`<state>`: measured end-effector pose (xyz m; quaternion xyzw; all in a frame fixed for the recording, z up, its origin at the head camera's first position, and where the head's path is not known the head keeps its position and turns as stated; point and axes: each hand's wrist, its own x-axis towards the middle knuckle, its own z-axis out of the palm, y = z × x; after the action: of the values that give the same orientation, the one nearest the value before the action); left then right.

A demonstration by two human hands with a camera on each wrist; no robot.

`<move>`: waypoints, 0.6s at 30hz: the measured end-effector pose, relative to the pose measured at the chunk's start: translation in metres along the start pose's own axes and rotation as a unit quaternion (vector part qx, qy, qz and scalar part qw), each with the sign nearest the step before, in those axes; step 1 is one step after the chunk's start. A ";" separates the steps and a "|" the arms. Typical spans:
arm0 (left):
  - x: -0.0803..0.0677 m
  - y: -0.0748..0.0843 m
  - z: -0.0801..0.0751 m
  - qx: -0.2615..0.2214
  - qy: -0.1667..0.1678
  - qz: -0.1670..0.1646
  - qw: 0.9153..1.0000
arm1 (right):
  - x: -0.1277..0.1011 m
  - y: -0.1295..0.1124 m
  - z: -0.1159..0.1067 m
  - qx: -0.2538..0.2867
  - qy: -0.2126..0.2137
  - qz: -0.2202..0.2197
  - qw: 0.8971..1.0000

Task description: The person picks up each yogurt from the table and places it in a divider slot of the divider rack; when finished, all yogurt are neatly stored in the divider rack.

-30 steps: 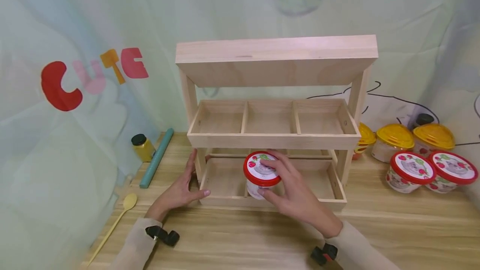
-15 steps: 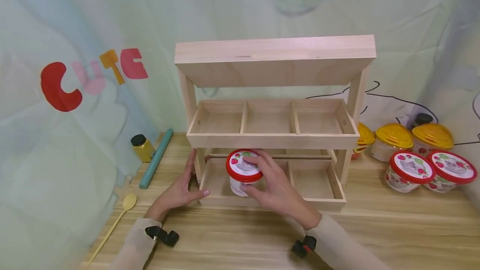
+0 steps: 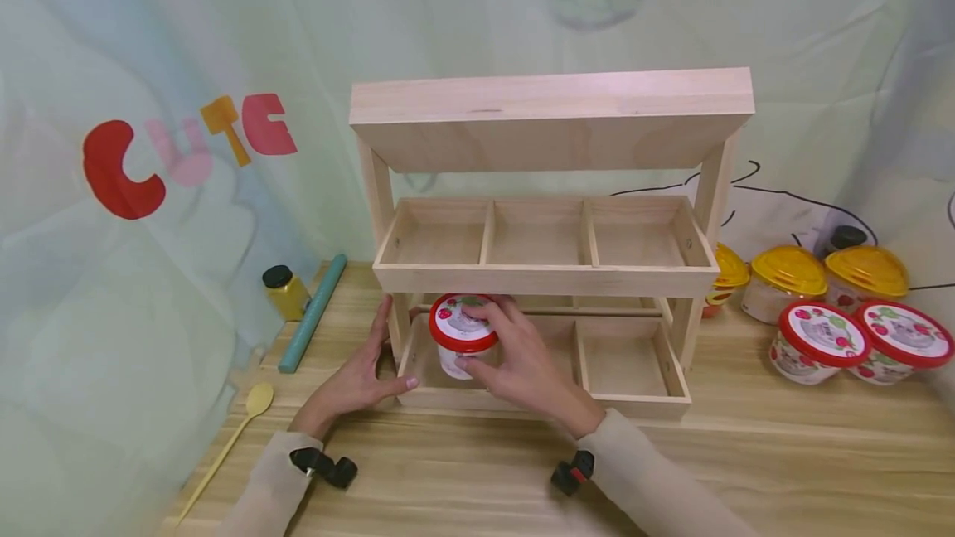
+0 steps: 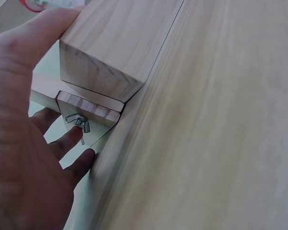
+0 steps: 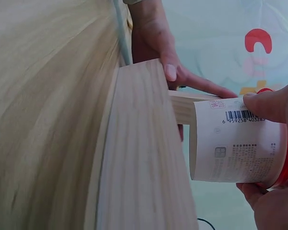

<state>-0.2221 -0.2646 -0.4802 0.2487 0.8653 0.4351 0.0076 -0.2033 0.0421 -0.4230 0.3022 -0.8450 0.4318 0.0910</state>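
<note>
A three-tier wooden rack (image 3: 548, 118) stands on the wooden table (image 3: 783, 471). My right hand (image 3: 472, 340) grips a white cup with a red strawberry lid (image 3: 457, 323) from above. It holds the cup over the left compartment of the bottom tray (image 3: 634, 406), just under the middle tray's front rail (image 3: 545, 278). In the right wrist view the cup (image 5: 235, 148) shows its barcode, with my fingers (image 5: 271, 105) on its rim. My left hand (image 3: 358, 375) rests against the rack's lower left corner, fingers straight along the side (image 4: 62, 143) and thumb on the front.
Two more red-lidded cups (image 3: 816, 342) and several yellow-lidded ones (image 3: 787, 280) stand at the right by a dark-capped jar (image 3: 843, 237). At the left are a small yellow jar (image 3: 283, 292), a teal rod (image 3: 312, 313) and a wooden spoon (image 3: 231, 437). A printed curtain hangs close behind.
My right hand has carried the cup leftward from the middle of the bottom tray to its left compartment, and further in under the middle tray. The left hand has stayed put.
</note>
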 end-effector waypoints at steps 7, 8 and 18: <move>-0.001 0.002 0.000 0.011 0.005 -0.026 1.000 | 0.012 0.005 0.016 -0.005 -0.010 -0.005 1.000; -0.001 0.002 0.001 0.011 0.005 -0.029 0.999 | 0.014 0.007 0.018 -0.008 -0.012 -0.008 1.000; 0.000 0.002 0.001 0.002 -0.001 -0.019 1.000 | 0.015 0.018 0.031 -0.026 -0.068 -0.006 0.997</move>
<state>-0.2207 -0.2632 -0.4790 0.2325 0.8706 0.4332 0.0163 -0.2221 0.0195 -0.4475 0.3334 -0.8582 0.3878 0.0432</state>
